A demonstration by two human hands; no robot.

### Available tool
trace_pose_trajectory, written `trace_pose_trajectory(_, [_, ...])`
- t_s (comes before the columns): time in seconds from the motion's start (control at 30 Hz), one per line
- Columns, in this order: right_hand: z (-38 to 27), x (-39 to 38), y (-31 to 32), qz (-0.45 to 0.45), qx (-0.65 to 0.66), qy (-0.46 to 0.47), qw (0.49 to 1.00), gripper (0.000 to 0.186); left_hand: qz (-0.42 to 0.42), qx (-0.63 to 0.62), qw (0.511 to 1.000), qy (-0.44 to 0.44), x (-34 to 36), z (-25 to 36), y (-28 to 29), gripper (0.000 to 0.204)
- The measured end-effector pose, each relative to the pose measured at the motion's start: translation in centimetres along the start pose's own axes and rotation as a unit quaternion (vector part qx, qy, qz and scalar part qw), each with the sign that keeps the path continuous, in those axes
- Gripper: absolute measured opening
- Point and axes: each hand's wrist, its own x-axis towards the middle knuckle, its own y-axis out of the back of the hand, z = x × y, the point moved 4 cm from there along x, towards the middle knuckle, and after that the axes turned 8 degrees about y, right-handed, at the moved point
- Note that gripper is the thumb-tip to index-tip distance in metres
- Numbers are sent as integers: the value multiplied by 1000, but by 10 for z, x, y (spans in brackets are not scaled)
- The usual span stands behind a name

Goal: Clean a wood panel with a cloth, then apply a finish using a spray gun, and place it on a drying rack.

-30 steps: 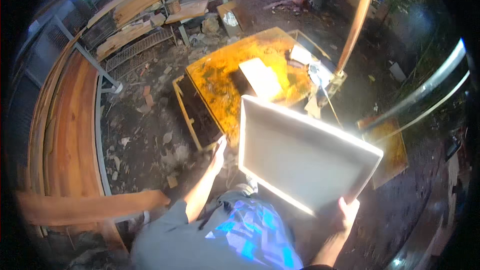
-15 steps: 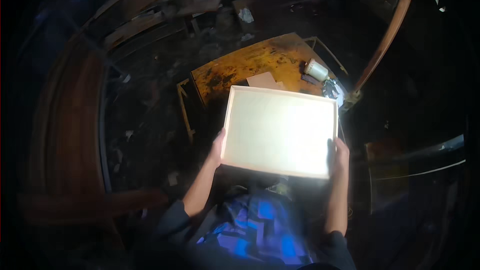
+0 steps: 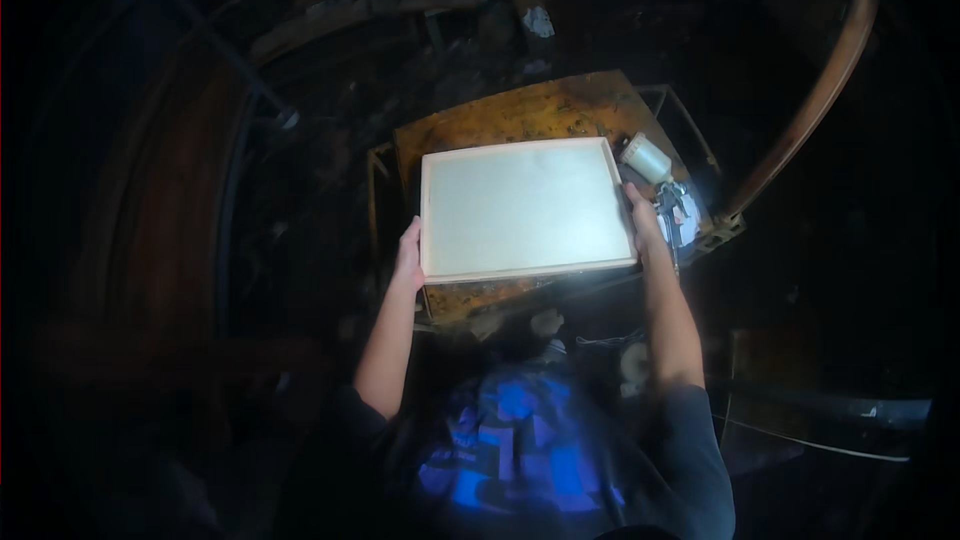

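Both my hands grip a shallow rectangular wooden tray point(image 3: 522, 210), pale inside with a low rim. My left hand point(image 3: 409, 255) closes on its left edge near the front corner. On the opposite side, my right hand point(image 3: 641, 213) holds the right edge, fingers partly hidden under it. The tray is over a stained, yellow-brown work table point(image 3: 560, 100); I cannot tell whether it touches the top. Just right of my right hand lies a spray gun point(image 3: 672, 198) with a whitish cup point(image 3: 646, 157).
A curved wooden piece point(image 3: 815, 95) rises at the right behind the table. Dark wooden boards point(image 3: 185, 210) stand at the left. A pale cord point(image 3: 820, 445) runs across the lower right. More boards lie at the dim back.
My hands have carried the tray forward, away from my body and over the table, covering more of its top. The view has shifted slightly and looks darker.
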Motion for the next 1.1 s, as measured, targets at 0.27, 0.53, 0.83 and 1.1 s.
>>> trace_pose_trajectory(0.27, [-9,-20,-40,-9,-28,-40,999,63,64,30,997,-41,31,26,30,58])
trace_pose_trajectory(0.53, [-18,-44,-35,-8,-40,-18,999,62,98,76,992,-38,74,42,57,58])
trace_pose_trajectory(0.83, [33,-18,26,-76,-31,-50,995,50,176,234,956,-35,66,35,33,51])
trace_pose_trajectory(1.1, [58,43,102,93,-319,147,932,26,267,388,847,-245,30,45,42,38])
